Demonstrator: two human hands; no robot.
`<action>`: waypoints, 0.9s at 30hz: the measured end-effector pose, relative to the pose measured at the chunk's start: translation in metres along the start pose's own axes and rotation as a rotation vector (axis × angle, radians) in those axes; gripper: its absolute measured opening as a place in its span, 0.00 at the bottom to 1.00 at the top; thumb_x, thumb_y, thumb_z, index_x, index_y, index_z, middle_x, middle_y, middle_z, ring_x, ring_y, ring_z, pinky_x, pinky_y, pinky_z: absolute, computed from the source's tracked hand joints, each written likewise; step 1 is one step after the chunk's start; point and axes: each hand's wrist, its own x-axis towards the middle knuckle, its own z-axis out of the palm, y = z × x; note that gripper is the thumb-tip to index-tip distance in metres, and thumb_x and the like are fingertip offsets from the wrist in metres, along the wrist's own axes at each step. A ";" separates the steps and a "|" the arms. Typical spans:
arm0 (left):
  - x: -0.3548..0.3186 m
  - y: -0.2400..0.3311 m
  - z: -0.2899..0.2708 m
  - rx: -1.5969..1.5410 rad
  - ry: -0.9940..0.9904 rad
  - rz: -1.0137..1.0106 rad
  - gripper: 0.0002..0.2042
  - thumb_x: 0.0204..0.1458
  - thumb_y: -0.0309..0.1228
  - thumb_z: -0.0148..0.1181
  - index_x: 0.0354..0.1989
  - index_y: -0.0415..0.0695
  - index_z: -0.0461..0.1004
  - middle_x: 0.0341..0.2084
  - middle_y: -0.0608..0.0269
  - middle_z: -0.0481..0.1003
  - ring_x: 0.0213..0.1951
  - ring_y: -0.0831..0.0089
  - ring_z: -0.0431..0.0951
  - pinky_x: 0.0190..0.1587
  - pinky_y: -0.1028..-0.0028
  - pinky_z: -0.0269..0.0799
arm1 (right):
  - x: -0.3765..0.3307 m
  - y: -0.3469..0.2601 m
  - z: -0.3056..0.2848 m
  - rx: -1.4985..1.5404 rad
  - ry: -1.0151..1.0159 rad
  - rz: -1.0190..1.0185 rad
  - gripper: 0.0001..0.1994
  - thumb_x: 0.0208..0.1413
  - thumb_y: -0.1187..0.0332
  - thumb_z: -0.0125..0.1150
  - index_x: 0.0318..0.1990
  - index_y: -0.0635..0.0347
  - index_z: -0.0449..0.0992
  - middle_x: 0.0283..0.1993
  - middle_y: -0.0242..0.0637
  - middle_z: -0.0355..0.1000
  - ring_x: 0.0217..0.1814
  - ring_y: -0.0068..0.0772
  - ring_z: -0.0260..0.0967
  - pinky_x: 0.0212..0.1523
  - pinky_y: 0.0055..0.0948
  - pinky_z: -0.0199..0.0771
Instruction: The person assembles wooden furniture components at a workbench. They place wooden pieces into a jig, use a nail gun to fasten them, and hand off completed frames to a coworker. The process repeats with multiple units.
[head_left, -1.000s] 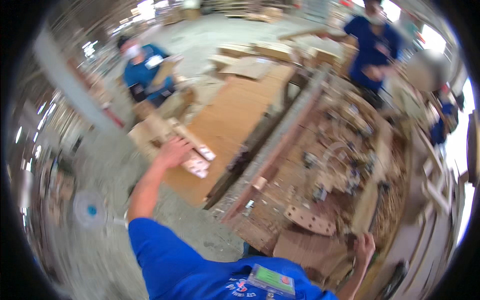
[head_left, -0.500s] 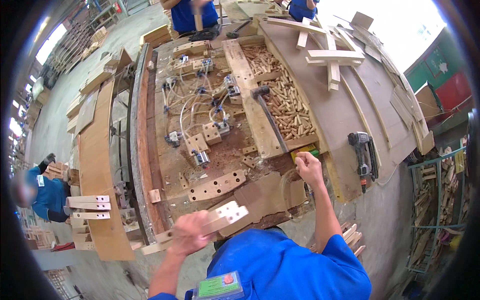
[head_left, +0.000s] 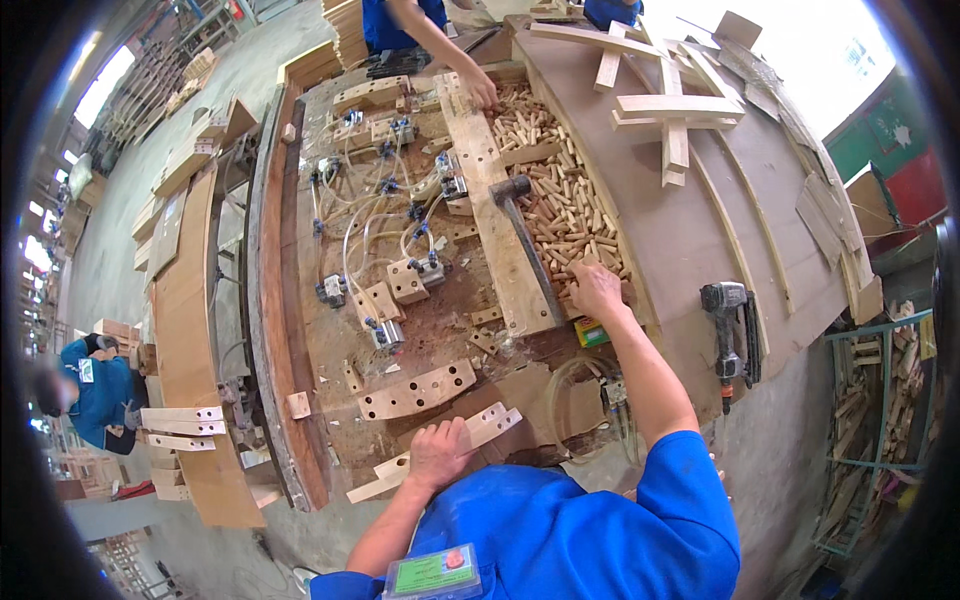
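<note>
My left hand grips a pale wooden strip with notched ends, holding it flat at the near edge of the workbench. My right hand reaches forward into a pile of short wooden dowels; its fingers are curled among them, and whether it holds any is hidden. A hammer lies on a long plank just left of that hand. A curved drilled wooden piece sits just beyond the strip.
A nail gun lies on the board to my right. Pneumatic clamps with white hoses crowd the bench. Another person's hand reaches onto the far end. A person in blue crouches at left beside stacked wood pieces.
The view swung from the floor at the left to the workbench. My left hand brought the notched strip to the bench edge, and my right hand moved into the dowels.
</note>
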 end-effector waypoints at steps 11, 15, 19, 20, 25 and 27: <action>0.003 -0.003 0.016 -0.034 0.129 0.046 0.32 0.41 0.44 0.75 0.56 0.47 0.72 0.41 0.58 0.76 0.42 0.56 0.77 0.42 0.56 0.72 | 0.012 0.000 0.015 0.014 0.048 -0.030 0.15 0.62 0.65 0.66 0.54 0.57 0.78 0.56 0.48 0.71 0.57 0.58 0.75 0.55 0.51 0.77; -0.003 -0.002 0.015 -0.022 0.112 0.012 0.32 0.40 0.43 0.75 0.55 0.48 0.72 0.40 0.59 0.75 0.41 0.58 0.77 0.42 0.57 0.71 | 0.014 -0.004 0.018 0.139 0.159 -0.072 0.11 0.66 0.63 0.62 0.48 0.60 0.75 0.53 0.50 0.74 0.53 0.59 0.76 0.52 0.52 0.76; -0.001 -0.004 0.015 -0.049 0.114 0.018 0.32 0.38 0.41 0.75 0.55 0.48 0.72 0.39 0.59 0.74 0.41 0.58 0.76 0.42 0.57 0.71 | 0.020 -0.001 0.025 0.193 0.237 -0.093 0.10 0.65 0.67 0.61 0.49 0.60 0.75 0.51 0.53 0.74 0.50 0.61 0.77 0.52 0.53 0.78; -0.001 -0.005 0.015 -0.053 0.116 0.023 0.32 0.38 0.41 0.76 0.55 0.48 0.72 0.39 0.59 0.74 0.41 0.57 0.76 0.42 0.57 0.71 | 0.025 -0.003 0.030 0.138 0.245 -0.078 0.09 0.64 0.68 0.61 0.48 0.61 0.75 0.52 0.52 0.74 0.51 0.61 0.77 0.52 0.53 0.78; 0.000 -0.007 0.017 -0.055 0.125 0.024 0.33 0.39 0.40 0.75 0.56 0.48 0.71 0.39 0.59 0.73 0.42 0.57 0.76 0.42 0.57 0.71 | 0.030 -0.014 0.037 0.089 0.321 0.017 0.10 0.61 0.71 0.62 0.48 0.62 0.75 0.52 0.52 0.73 0.54 0.61 0.76 0.52 0.54 0.78; -0.002 -0.006 0.018 -0.062 0.111 0.023 0.33 0.39 0.41 0.75 0.56 0.48 0.72 0.39 0.59 0.74 0.42 0.57 0.76 0.42 0.57 0.71 | 0.024 -0.014 0.036 0.069 0.336 0.036 0.10 0.61 0.72 0.63 0.48 0.62 0.75 0.53 0.52 0.73 0.55 0.61 0.75 0.52 0.55 0.77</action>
